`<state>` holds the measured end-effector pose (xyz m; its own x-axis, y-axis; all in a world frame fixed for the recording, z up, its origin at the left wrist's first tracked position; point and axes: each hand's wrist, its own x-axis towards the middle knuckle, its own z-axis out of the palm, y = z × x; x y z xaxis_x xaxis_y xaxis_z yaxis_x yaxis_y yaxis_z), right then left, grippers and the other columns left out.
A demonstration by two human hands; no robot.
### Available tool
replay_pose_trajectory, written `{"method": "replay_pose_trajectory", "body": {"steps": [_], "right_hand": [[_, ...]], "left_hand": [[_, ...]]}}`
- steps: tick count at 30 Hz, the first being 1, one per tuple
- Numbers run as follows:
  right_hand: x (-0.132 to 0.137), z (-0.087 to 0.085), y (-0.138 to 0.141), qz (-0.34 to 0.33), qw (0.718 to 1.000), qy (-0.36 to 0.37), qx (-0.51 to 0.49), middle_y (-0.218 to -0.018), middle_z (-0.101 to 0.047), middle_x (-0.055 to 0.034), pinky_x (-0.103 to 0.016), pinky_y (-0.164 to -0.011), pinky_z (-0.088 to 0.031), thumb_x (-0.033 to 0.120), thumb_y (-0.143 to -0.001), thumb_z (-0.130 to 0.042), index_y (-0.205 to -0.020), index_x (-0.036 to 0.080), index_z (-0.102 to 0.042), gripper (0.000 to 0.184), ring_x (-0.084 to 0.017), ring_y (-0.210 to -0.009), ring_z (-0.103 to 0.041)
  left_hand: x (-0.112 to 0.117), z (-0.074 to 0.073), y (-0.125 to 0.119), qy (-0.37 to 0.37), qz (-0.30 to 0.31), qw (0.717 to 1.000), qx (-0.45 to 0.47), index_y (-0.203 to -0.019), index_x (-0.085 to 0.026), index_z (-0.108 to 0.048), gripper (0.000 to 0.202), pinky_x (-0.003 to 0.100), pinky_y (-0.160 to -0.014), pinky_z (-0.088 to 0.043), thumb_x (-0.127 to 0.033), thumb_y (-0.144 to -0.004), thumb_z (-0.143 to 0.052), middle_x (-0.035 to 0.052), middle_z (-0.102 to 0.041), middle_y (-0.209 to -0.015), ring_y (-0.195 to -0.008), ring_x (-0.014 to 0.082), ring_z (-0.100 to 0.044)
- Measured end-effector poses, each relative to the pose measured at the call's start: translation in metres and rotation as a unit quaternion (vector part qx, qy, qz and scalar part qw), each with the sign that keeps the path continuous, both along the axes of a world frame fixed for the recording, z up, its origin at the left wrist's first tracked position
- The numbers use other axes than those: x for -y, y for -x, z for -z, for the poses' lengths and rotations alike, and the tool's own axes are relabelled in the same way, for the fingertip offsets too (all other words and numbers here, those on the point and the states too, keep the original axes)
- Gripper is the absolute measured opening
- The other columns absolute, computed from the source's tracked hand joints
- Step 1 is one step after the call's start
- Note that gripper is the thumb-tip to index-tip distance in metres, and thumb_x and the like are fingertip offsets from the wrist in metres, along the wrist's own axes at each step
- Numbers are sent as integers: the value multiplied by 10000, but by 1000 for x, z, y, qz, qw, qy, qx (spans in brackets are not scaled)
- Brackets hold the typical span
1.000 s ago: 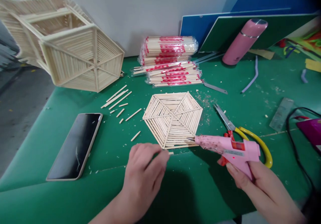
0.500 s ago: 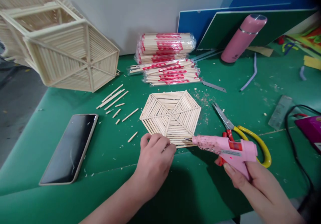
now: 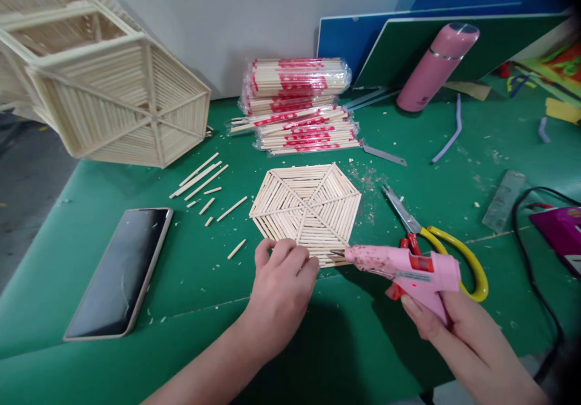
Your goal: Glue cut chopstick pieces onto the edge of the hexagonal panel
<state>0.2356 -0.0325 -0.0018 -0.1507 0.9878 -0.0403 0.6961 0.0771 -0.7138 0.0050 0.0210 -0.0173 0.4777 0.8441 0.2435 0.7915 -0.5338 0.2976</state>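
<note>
A hexagonal panel of thin wooden sticks [image 3: 308, 196] lies flat on the green table. My left hand [image 3: 284, 290] is closed over its near edge, the fingers curled around a wooden stick [image 3: 333, 265] that shows past them on the right. The fingertips are hidden behind the hand. My right hand [image 3: 458, 326] grips a pink hot glue gun [image 3: 408, 266] by its handle, fingers around the red trigger. The gun's metal nozzle rests at or just above the sticks on the panel's near right side; I cannot tell whether it touches.
Yellow-handled scissors [image 3: 454, 253] lie right of the panel, partly behind the gun. Loose cut sticks [image 3: 202, 178] and a phone [image 3: 120, 272] lie left. Behind are wrapped stick bundles [image 3: 299, 102], a pink flask [image 3: 438, 66] and a larger stick structure [image 3: 122, 102]. A black cable [image 3: 521, 253] runs right.
The whole view has shifted slightly, so most things sit a little further left. Both hands and the glue gun keep nearly the same place relative to the panel.
</note>
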Motion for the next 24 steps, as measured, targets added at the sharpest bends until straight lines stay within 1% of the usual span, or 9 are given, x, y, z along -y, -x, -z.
{"method": "replay_pose_trajectory", "body": {"steps": [3, 7, 9, 11, 14, 17, 21, 24], "right_hand": [[-2, -1, 0, -8, 1000, -7, -7, -570, -553, 37, -156, -350, -416, 275, -848, -454, -977, 237, -544, 162, -100, -424, -502], [-3, -2, 1, -14, 999, -27, -12, -703, -641, 26, -141, -431, -473, 249, -839, -472, -977, 266, -553, 161, -103, -515, -580], [-4, -2, 0, -15, 999, -28, -10, -712, -642, 24, -140, -437, -476, 254, -841, -469, -994, 269, -548, 173, -102, -513, -577], [-4, -2, 1, -17, 1000, -26, -3, -673, -623, 21, -144, -412, -462, 266, -842, -465, -1006, 261, -541, 181, -103, -487, -558], [-4, -1, 1, -14, 1000, -25, 10, -622, -594, 19, -153, -397, -451, 281, -842, -465, -1000, 248, -537, 177, -111, -479, -548], [-3, -1, 1, -10, 1000, -16, 5, -632, -590, 17, -154, -395, -450, 283, -843, -462, -974, 244, -537, 155, -107, -474, -540], [-1, 0, 0, -8, 1000, -3, -20, -585, -555, 39, -141, -359, -429, 263, -849, -455, -993, 254, -527, 161, -94, -433, -505], [-1, 0, -1, -9, 1000, -1, -24, -574, -549, 42, -143, -361, -432, 261, -847, -458, -995, 252, -531, 165, -94, -432, -504]], "left_hand": [[1, -2, 4, -20, -13, 999, 25, -855, -186, -619, 163, 384, -765, -300, -139, -822, -466, 28, -617, -753, -785, 193, -481], [7, -3, 15, -40, -41, 997, 52, -855, -194, -626, 150, 396, -813, -292, -154, -821, -486, 32, -629, -800, -845, 205, -488], [11, -1, 21, -36, -37, 997, 57, -877, -192, -626, 152, 408, -834, -285, -159, -820, -489, 37, -628, -825, -860, 207, -489], [13, 2, 24, -36, -27, 997, 56, -892, -191, -625, 157, 413, -841, -282, -153, -817, -493, 41, -628, -841, -873, 209, -489], [13, 5, 21, -48, -18, 997, 53, -873, -195, -630, 140, 403, -824, -289, -152, -806, -514, 34, -629, -816, -865, 207, -492], [10, 5, 15, -59, -24, 997, 50, -827, -194, -631, 127, 395, -784, -294, -152, -798, -515, 30, -622, -770, -835, 208, -487], [5, 4, 10, -34, -18, 999, 37, -771, -185, -623, 163, 397, -750, -289, -118, -796, -476, 35, -612, -749, -814, 213, -473], [3, 4, 9, -21, -9, 999, 42, -756, -183, -616, 181, 398, -743, -286, -96, -792, -461, 33, -602, -736, -802, 207, -467]]}}
